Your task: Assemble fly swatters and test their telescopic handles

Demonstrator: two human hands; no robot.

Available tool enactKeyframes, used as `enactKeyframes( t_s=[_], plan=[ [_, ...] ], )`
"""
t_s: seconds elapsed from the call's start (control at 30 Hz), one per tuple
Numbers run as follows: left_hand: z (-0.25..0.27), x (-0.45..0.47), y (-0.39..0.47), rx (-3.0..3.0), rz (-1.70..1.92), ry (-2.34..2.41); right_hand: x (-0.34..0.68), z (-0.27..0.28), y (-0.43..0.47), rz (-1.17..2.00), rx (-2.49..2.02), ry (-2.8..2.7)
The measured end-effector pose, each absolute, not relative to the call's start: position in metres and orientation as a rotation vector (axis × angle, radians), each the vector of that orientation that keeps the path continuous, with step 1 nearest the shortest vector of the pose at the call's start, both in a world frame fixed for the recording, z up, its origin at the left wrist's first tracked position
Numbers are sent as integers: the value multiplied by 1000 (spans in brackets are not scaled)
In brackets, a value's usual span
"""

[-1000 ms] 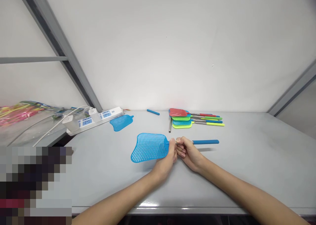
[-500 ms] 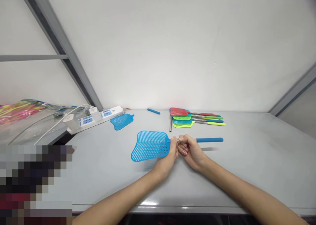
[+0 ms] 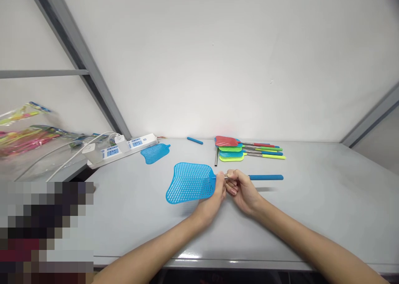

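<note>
A blue fly swatter with a perforated head, a metal rod and a blue grip is held level above the grey table. My left hand is closed round the rod close to the head, its thumb on top. Just to the right, my right hand pinches the same rod near the blue grip. The fingertips of both hands nearly meet, and they hide most of the rod. Behind the hands lies a pile of fly swatters with red, green, blue and yellow heads and grips.
A loose blue swatter head lies beside a white power strip with plugged-in chargers. Further back are a blue grip and a short metal tube. Plastic-wrapped colourful items sit at far left, above a pixelated area.
Both hands keep their hold on the fly swatter, almost still. The view has shifted slightly, and a plastic-wrapped packet now shows higher at the far left.
</note>
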State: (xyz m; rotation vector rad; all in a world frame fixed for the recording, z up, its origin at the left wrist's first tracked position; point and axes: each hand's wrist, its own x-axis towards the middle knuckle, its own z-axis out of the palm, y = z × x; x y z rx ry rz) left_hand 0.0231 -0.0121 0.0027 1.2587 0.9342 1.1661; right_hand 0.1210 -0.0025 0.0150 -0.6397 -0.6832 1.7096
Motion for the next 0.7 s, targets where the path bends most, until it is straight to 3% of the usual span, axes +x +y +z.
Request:
enactKeyframes(
  t_s=[0.37, 0.7],
  plan=[
    [12, 15, -3, 1095, 1130, 961, 130, 14, -5, 1840, -747, -1008],
    [9, 13, -5, 1302, 1118, 956, 131, 22, -9, 1852, -655, -1022]
  ],
)
